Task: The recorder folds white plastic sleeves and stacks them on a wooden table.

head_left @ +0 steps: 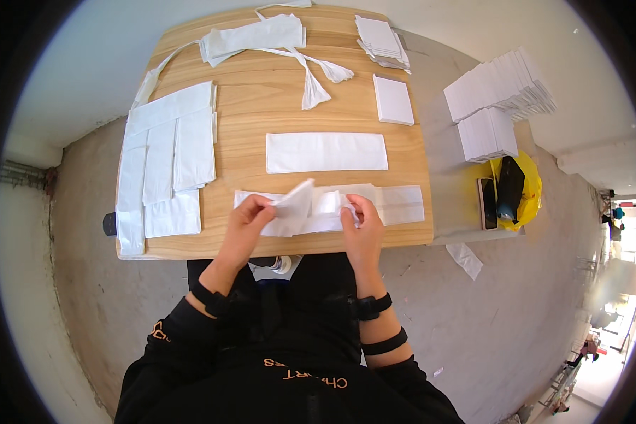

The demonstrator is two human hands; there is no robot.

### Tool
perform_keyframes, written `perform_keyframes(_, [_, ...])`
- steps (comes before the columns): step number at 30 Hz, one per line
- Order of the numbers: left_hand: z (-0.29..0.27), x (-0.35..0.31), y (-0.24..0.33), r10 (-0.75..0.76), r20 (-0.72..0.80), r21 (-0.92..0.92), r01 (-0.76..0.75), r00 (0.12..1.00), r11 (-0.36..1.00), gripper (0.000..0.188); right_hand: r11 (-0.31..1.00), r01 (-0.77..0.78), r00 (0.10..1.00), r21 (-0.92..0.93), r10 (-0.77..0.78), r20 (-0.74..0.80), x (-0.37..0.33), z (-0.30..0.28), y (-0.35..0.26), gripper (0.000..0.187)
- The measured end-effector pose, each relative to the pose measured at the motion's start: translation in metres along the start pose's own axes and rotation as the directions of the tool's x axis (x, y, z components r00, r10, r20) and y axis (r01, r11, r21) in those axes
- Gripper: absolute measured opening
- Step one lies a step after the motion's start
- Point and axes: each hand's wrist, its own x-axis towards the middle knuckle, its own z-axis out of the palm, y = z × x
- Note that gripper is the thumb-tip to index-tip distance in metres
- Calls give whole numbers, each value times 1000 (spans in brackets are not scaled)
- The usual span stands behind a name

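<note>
My left hand (242, 230) is closed, its thumb and fingers pinching a raised, folded flap of a thin white plastic bag (295, 212). My right hand (364, 230) pinches the same thin white material farther right, by a small bright white folded part (326, 203). Under both hands, long flat white bags (401, 203) lie along the near edge of the wooden table (240, 116). Just beyond them is another flat white bag (325, 152), apart from my hands. Where the held bag ends and the ones below begin is hard to tell.
Overlapping white bags (164, 159) cover the table's left side. A bundle with loose strips (261, 37) lies at the back. White flat boxes (393, 99) stand at the right. Beyond are stacked white boxes (498, 88), a phone (487, 203) and a yellow bag (530, 194).
</note>
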Motion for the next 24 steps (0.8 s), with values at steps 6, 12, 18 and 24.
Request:
perform_keyframes(6, [-49,-18,-17,-176,-99,-4,176,979,984,7,939,-198,980,280,183,82,7,-13,25,32])
perform_keyframes(12, [-42,-17,-25,-170,-167,-29,168,971,985,8,940,-318,947,124,309,86,8,-27,40,37])
perform_keyframes(18, [-37,-20,-25,-151,-207,-45,145,967,988,8,959,-280,913,-31,276,299,17,-48,38,30])
perform_keyframes(24, [-35,-20,-25,-141,-214,-2,144,967,990,7,957,-285,898,43,251,361,20,-44,37,24])
